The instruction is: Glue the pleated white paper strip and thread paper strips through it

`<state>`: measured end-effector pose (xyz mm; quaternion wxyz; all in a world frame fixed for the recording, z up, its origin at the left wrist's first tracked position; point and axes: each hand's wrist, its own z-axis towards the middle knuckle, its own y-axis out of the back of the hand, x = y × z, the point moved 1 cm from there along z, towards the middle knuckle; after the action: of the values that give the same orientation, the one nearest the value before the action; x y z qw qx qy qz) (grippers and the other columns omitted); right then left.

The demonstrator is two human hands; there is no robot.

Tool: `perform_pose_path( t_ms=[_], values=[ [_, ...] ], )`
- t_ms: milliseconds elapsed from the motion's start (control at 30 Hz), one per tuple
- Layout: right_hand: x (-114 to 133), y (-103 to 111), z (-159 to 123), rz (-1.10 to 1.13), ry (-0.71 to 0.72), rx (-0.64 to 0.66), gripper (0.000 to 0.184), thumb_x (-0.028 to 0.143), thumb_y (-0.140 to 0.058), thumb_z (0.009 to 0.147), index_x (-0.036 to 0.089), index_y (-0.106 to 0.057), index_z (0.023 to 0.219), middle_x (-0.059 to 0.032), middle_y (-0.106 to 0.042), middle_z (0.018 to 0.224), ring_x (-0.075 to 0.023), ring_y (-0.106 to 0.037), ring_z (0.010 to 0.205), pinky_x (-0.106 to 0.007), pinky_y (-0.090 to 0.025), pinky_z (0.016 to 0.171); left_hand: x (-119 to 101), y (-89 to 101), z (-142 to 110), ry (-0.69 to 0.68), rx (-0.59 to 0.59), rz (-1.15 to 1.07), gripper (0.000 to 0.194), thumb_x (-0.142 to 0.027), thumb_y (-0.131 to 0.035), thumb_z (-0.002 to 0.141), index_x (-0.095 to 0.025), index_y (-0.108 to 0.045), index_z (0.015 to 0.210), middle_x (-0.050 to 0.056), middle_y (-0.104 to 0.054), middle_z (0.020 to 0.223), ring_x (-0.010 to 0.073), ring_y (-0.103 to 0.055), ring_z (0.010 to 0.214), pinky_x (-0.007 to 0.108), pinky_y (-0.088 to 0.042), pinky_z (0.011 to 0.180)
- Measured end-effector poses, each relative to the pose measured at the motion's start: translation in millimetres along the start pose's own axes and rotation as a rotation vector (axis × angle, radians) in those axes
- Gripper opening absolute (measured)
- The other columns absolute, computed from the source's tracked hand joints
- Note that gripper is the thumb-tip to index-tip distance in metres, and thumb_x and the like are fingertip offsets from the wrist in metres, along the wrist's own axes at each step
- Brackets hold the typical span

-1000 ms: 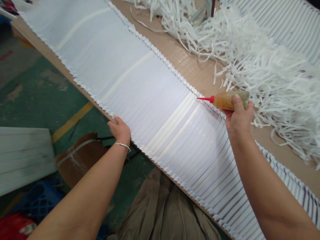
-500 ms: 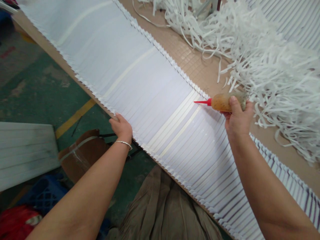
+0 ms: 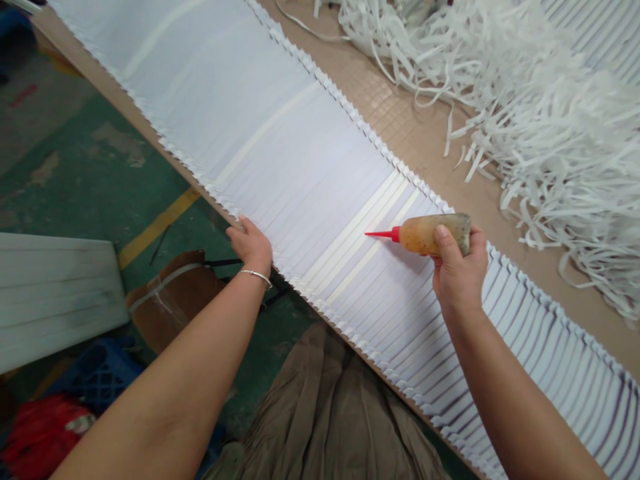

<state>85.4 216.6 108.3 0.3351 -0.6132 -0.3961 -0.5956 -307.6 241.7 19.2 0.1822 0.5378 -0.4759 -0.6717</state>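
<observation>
My right hand (image 3: 460, 267) is wrapped around a squeeze bottle (image 3: 425, 233) of amber fluid, which looks like glue. The bottle lies nearly level, its red nozzle (image 3: 383, 234) pointing left over a row of overlapping white strips (image 3: 290, 193). Near the nozzle tip, a few cream-coloured bands (image 3: 357, 230) run across the row. A thin wet-looking line shows beside them. At the near edge of the brown tabletop (image 3: 190, 180), my left hand (image 3: 253, 247) grips the edge beside the strip ends; some of its fingers are hidden.
A heap of loose white strips (image 3: 540, 120) lies along the far side. Below the near edge are a brown stool seat (image 3: 173, 293), a white panel (image 3: 60, 300), a blue crate (image 3: 95, 377) and a red bundle (image 3: 45, 433). More striped pieces (image 3: 600, 33) lie at the upper right.
My right hand has moved the bottle left and towards me, so its nozzle is farther in from the strips' far edge. My left hand still holds the table edge; the view has shifted slightly.
</observation>
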Motion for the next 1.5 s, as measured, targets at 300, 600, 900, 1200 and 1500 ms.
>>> perform_pose_path(
  t_ms=[300,600,900,1200,1500],
  values=[
    [8,-2,-73,-0.282,-0.021,0.047,0.065,0.052,-0.085,0.076,0.022,-0.059,0.127,-0.0033,-0.066,0.111,-0.02,-0.063,0.097,-0.039,-0.053,0.091,0,0.2,0,0.011,0.021,0.02,0.022,-0.036,-0.037,0.107,-0.02,-0.05,0.098,0.022,-0.072,0.11,0.0332,-0.07,0.115,0.05,-0.054,0.102],
    [18,-16,-133,-0.387,0.112,0.173,0.062,0.048,-0.084,0.078,0.023,-0.059,0.129,-0.0065,-0.064,0.122,-0.0234,-0.064,0.11,-0.044,-0.055,0.099,3,-0.1,1,0.003,0.03,0.031,0.022,-0.036,-0.037,0.109,-0.02,-0.048,0.097,0.021,-0.071,0.106,0.0322,-0.071,0.111,0.045,-0.055,0.098],
    [20,-12,-136,-0.228,0.429,0.393,0.08,0.028,-0.086,0.079,0.032,-0.045,0.148,-0.0094,-0.067,0.128,-0.0279,-0.071,0.115,-0.049,-0.062,0.094,1,1.2,0,0.004,0.035,0.028,0.021,-0.036,-0.039,0.109,-0.02,-0.048,0.098,0.021,-0.07,0.109,0.0315,-0.07,0.113,0.045,-0.055,0.099],
    [24,25,12,0.021,0.263,-0.21,0.055,0.042,-0.085,0.075,0.026,-0.058,0.12,-0.0043,-0.063,0.116,-0.0231,-0.069,0.105,-0.051,-0.059,0.099,0,1.7,0,0.002,0.007,-0.005,0.02,-0.036,-0.039,0.106,-0.022,-0.048,0.095,0.02,-0.071,0.106,0.0336,-0.071,0.112,0.051,-0.054,0.102],
    [1,22,110,0.277,-0.084,-0.212,0.049,0.035,-0.086,0.069,0.024,-0.053,0.103,-0.0009,-0.066,0.104,-0.0185,-0.07,0.087,-0.036,-0.063,0.071,5,-3.6,7,0.013,-0.043,-0.013,0.02,-0.037,-0.043,0.103,-0.025,-0.04,0.086,0.017,-0.07,0.1,0.0335,-0.069,0.113,0.052,-0.052,0.104]
  ],
)
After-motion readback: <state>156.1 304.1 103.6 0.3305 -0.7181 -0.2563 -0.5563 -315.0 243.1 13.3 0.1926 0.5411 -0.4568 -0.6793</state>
